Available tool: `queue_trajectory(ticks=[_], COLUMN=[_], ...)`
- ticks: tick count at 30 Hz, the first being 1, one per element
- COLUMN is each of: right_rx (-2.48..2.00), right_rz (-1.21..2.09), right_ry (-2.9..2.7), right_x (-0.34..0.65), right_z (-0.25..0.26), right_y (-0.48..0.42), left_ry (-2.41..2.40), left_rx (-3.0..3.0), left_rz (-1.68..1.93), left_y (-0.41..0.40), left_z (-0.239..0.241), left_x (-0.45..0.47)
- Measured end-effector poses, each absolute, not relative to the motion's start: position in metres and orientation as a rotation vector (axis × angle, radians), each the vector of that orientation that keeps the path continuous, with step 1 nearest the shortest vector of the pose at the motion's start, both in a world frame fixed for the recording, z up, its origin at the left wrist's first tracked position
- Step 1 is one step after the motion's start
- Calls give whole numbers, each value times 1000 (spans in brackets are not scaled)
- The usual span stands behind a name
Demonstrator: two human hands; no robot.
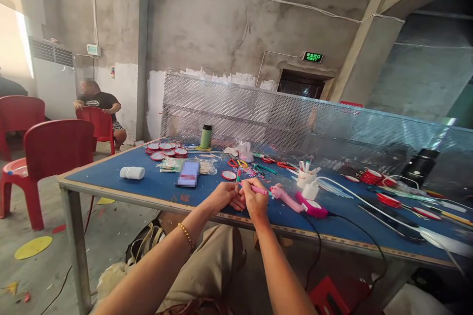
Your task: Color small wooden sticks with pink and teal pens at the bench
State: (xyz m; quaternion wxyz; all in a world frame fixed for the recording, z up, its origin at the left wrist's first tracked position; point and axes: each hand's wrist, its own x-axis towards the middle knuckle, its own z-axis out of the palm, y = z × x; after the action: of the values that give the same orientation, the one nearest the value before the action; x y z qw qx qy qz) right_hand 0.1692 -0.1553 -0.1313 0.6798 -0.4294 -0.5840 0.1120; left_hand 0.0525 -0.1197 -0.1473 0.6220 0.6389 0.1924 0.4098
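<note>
Both my hands meet over the near edge of the blue table [121, 177]. My right hand [255, 200] is closed round a thin pink stick [258, 190] that points right. My left hand [226, 195] is pinched on a small upright red and green piece [237, 177] right beside the stick's left end. A gold bracelet [185, 234] sits on my left wrist. A pink glue gun [293, 201] with a black cord lies on the table just right of my hands.
On the table are red-rimmed round discs [165, 149], a white bottle [132, 173], a green flask [206, 137], scissors [237, 163], a cup of sticks [305, 175] and a black flask [420, 167]. A perforated metal screen [295, 123] backs it. Red chairs [55, 152] and a seated person [99, 103] are at left.
</note>
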Motion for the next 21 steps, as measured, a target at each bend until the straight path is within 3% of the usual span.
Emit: queue_trajectory(ticks=[21], right_rx=[-977], right_rz=[243], right_ry=[-1361], right_x=[171], right_z=[-132], right_y=[-154], left_ry=[441], left_rx=[1467], left_rz=[952], left_y=[-120], left_z=[-147], left_x=[54])
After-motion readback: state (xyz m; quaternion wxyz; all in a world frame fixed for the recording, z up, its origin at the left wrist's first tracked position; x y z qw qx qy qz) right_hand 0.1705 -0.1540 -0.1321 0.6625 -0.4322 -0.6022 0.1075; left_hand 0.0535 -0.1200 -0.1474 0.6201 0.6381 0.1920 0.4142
